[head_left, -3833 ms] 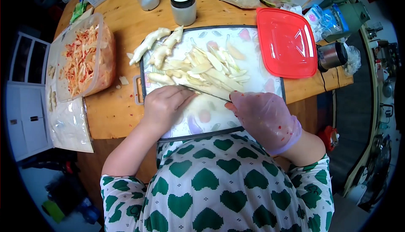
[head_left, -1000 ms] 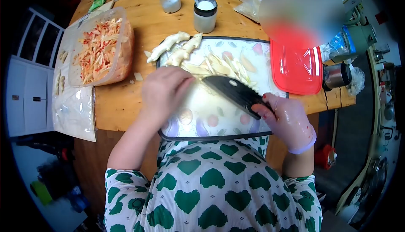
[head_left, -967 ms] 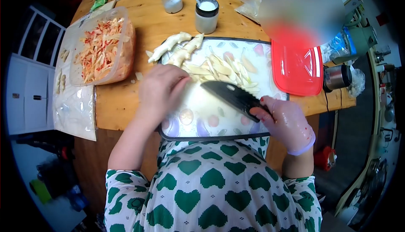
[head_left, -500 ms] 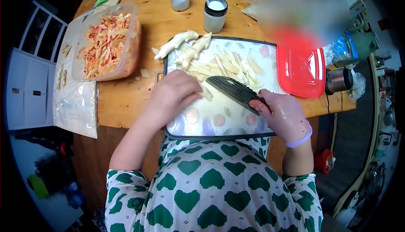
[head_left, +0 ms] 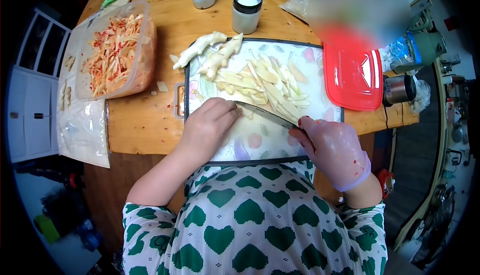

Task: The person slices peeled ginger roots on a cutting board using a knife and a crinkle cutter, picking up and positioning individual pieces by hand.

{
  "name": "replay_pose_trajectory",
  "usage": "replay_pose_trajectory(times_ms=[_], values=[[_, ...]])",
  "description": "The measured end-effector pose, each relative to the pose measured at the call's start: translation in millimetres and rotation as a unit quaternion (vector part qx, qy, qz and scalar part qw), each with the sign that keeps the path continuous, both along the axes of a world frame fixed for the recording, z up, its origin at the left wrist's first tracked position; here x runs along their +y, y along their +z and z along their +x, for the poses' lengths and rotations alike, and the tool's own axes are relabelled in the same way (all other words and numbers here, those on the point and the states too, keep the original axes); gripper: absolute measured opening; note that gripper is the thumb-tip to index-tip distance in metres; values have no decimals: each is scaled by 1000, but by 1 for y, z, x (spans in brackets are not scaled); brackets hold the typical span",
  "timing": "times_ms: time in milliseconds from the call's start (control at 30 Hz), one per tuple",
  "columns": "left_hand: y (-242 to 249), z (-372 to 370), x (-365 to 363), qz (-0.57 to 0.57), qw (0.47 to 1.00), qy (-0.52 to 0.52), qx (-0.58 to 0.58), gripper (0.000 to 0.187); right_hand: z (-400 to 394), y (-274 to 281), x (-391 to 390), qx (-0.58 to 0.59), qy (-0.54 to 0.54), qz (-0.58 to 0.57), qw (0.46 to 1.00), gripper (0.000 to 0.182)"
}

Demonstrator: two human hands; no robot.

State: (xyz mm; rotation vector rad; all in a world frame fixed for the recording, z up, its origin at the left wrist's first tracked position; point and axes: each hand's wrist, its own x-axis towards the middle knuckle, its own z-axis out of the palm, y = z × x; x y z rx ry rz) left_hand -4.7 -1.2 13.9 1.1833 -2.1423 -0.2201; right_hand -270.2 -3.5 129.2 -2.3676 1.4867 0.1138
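Observation:
My right hand (head_left: 332,147), in a thin purple glove with red specks, grips the handle end of a dark-bladed knife (head_left: 267,115). The blade stands edge-down on the cutting board (head_left: 280,147), its tip beside my left fingertips. My left hand (head_left: 209,125) is bare, its fingers curled and pressed together on a piece of ginger that they mostly hide. Pale ginger slices (head_left: 272,82) lie in a heap just beyond the blade. Two whole peeled ginger roots, one nearer (head_left: 222,57) and one farther (head_left: 202,47), rest at the board's far left corner.
To the left stands a clear plastic tub (head_left: 145,70) of red-seasoned shreds, on a plastic sheet (head_left: 82,130). Two jars of white contents, one with a spoon (head_left: 246,17), stand behind the board. A red lid (head_left: 352,80) overlaps its right side. A metal cup (head_left: 400,90) is farther right.
The knife has turned from lying with its broad face up to standing on edge, closer to my left fingers. My right hand has come slightly nearer my body. The slices are more exposed.

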Motion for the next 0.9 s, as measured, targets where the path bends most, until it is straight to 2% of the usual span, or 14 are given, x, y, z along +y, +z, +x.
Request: replay_pose_trajectory(times_ms=[133, 267, 367, 467, 567, 600, 733, 900], values=[[-4, 3, 1, 2, 1000, -10, -8, 21, 10, -12, -7, -22, 4, 34, 999, 18], [-7, 5, 6, 14, 1000, -2, -22, 26, 27, -39, -13, -71, 39, 12, 997, 15], [-9, 3, 8, 6, 1000, 10, -10, 27, 19, -23, -20, 11, 15, 46, 999, 15], [-6, -1, 8, -4, 1000, 21, 11, 26, -10, -20, -25, -11, -12, 46, 999, 17], [-7, -3, 8, -9, 1000, 24, 4, 27, -7, -15, -21, -55, -14, 38, 998, 20], [-8, -4, 8, -14, 1000, 25, 6, 27, -1, -13, -16, -42, 5, 11, 999, 24], [-8, -5, 7, -27, 999, 24, 5, 28, 3, -11, -10, -48, 10, 24, 999, 29], [-11, -5, 7, -33, 999, 22, 5, 28, 1, -6, -19, -41, 43, 36, 998, 27]])
